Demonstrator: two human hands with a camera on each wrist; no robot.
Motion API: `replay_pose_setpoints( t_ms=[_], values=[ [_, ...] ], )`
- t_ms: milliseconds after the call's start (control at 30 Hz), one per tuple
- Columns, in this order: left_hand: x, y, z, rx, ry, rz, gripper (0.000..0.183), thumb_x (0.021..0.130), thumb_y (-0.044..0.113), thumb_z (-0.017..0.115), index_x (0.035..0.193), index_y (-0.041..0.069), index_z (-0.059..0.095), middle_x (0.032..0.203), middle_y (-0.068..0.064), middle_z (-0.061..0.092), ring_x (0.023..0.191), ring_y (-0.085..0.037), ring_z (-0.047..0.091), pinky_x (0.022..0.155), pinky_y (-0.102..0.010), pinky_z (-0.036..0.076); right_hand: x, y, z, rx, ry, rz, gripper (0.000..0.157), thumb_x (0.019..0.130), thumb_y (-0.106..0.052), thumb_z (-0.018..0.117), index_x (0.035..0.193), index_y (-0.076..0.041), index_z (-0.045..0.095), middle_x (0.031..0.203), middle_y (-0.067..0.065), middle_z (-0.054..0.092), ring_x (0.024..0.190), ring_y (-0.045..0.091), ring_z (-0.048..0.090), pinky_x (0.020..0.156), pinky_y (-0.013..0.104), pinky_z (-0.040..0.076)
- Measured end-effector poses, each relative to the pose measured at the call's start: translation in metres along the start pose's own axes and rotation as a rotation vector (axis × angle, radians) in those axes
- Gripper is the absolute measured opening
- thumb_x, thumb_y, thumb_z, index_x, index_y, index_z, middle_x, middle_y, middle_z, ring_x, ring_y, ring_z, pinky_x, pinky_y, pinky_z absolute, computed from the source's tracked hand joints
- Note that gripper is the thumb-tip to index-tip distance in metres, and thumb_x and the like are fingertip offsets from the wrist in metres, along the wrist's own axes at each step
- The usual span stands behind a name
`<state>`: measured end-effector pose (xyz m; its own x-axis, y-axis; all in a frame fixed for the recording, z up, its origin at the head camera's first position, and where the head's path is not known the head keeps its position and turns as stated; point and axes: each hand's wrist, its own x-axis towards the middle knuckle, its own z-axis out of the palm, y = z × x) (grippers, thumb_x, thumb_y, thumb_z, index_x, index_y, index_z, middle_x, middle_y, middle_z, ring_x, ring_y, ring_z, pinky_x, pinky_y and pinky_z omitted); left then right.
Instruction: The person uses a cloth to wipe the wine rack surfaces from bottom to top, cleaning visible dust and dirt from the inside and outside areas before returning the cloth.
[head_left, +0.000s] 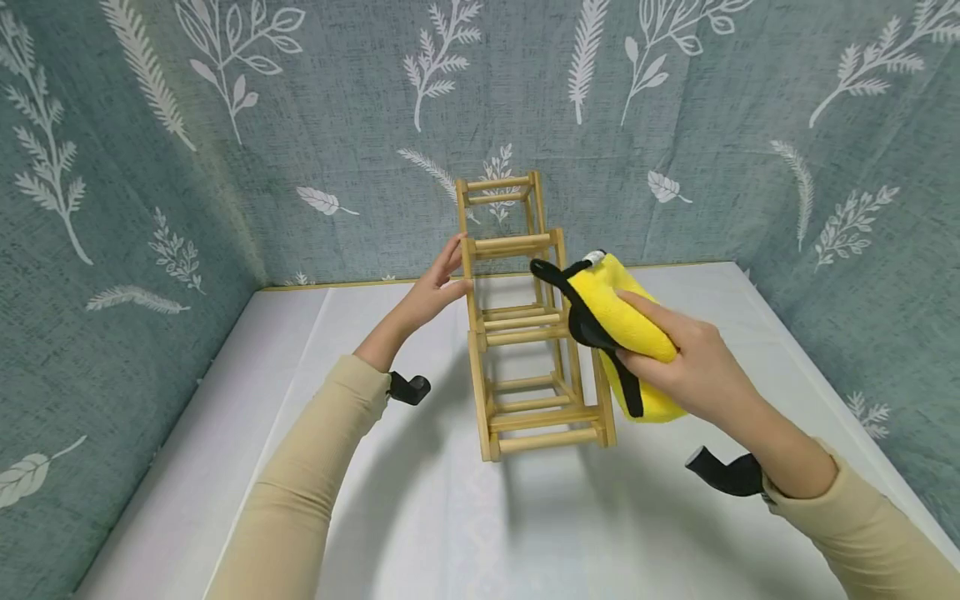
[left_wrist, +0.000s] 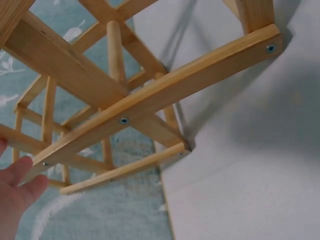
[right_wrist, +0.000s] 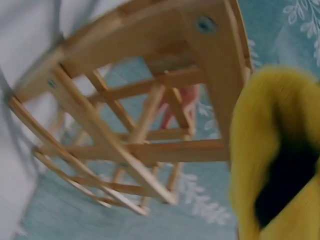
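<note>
A tiered rack of pale wooden bars and round rungs (head_left: 525,336) stands at the middle of the white table. My left hand (head_left: 427,296) holds its left side near the upper tier. In the left wrist view, the fingers of the left hand (left_wrist: 15,195) lie at the end of a long wooden bar (left_wrist: 150,101) with screw heads. A folded yellow cloth with black edging (head_left: 618,304) is gripped in my right hand (head_left: 697,358), against the right side of the rack. The right wrist view has the cloth (right_wrist: 252,150) beside the rack's side bars (right_wrist: 180,150).
A white-covered table (head_left: 420,525) lies beneath the rack. Grey-green fabric with white leaf prints (head_left: 337,167) rises behind and on both sides. Black wrist mounts (head_left: 409,389) stick out from both beige sleeves (head_left: 300,483).
</note>
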<state>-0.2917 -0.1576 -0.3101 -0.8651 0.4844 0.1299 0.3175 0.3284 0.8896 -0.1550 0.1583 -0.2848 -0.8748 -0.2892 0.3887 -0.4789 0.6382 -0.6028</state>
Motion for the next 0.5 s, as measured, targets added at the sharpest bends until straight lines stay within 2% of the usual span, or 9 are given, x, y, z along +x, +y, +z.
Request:
replay_pose_setpoints(
  t_ms=[67,133,233,300,367,467,500],
  values=[
    [0.000,0.001,-0.001,0.029,0.008,-0.003,0.079,0.092,0.038,0.051,0.149,0.018,0.000,0.153,-0.014,0.006,0.140,-0.029,0.010,0.110,-0.054,0.008,0.002,-0.004,0.003,-0.133,0.119,-0.165,0.055,0.075,-0.007,0.066,0.128,-0.012,0.054,0.086,0.016,0.060,0.061,0.018,0.046,0.049,0.030,0.040],
    [0.002,-0.001,-0.003,0.046,0.015,-0.016,0.076,0.093,0.033,0.051,0.149,0.020,0.000,0.154,-0.012,0.006,0.140,-0.029,0.010,0.108,-0.057,0.009,0.002,-0.004,0.008,-0.247,0.186,-0.311,0.053,0.070,-0.005,0.067,0.122,-0.012,0.058,0.079,0.015,0.057,0.058,0.017,0.042,0.046,0.029,0.037],
    [0.007,-0.010,-0.007,0.056,0.025,-0.031,0.073,0.095,0.027,0.051,0.149,0.025,0.001,0.154,-0.008,0.008,0.141,-0.027,0.009,0.107,-0.060,0.009,-0.007,0.002,0.016,-0.340,0.167,-0.468,0.052,0.066,-0.009,0.067,0.117,-0.015,0.060,0.077,0.013,0.054,0.056,0.014,0.041,0.042,0.027,0.036],
    [0.011,-0.016,-0.009,0.064,0.027,-0.031,0.073,0.095,0.026,0.051,0.149,0.027,0.002,0.154,-0.006,0.009,0.141,-0.025,0.010,0.106,-0.061,0.010,-0.020,0.006,0.020,-0.357,0.107,-0.538,0.054,0.062,-0.010,0.067,0.115,-0.018,0.060,0.074,0.009,0.052,0.055,0.011,0.038,0.041,0.023,0.035],
    [0.014,-0.021,-0.010,0.083,0.025,-0.020,0.072,0.094,0.027,0.051,0.148,0.029,0.002,0.154,-0.004,0.010,0.141,-0.024,0.011,0.107,-0.060,0.010,-0.035,0.009,0.018,-0.356,-0.004,-0.571,0.056,0.061,-0.011,0.070,0.115,-0.021,0.060,0.074,0.004,0.051,0.055,0.006,0.036,0.042,0.019,0.034],
    [0.017,-0.023,-0.012,0.106,0.027,0.003,0.072,0.094,0.029,0.051,0.148,0.030,0.003,0.154,-0.005,0.011,0.140,-0.023,0.012,0.108,-0.057,0.011,-0.047,0.006,0.001,-0.307,-0.273,-0.517,0.062,0.062,-0.011,0.073,0.120,-0.028,0.058,0.079,-0.005,0.051,0.058,0.000,0.033,0.047,0.016,0.031],
    [0.017,-0.023,-0.012,0.109,0.029,0.011,0.072,0.094,0.028,0.051,0.148,0.028,0.003,0.154,-0.006,0.012,0.140,-0.024,0.013,0.108,-0.057,0.010,-0.047,0.004,-0.006,-0.290,-0.313,-0.496,0.063,0.063,-0.011,0.073,0.121,-0.029,0.057,0.081,-0.007,0.051,0.059,-0.001,0.033,0.049,0.016,0.030]
  ],
)
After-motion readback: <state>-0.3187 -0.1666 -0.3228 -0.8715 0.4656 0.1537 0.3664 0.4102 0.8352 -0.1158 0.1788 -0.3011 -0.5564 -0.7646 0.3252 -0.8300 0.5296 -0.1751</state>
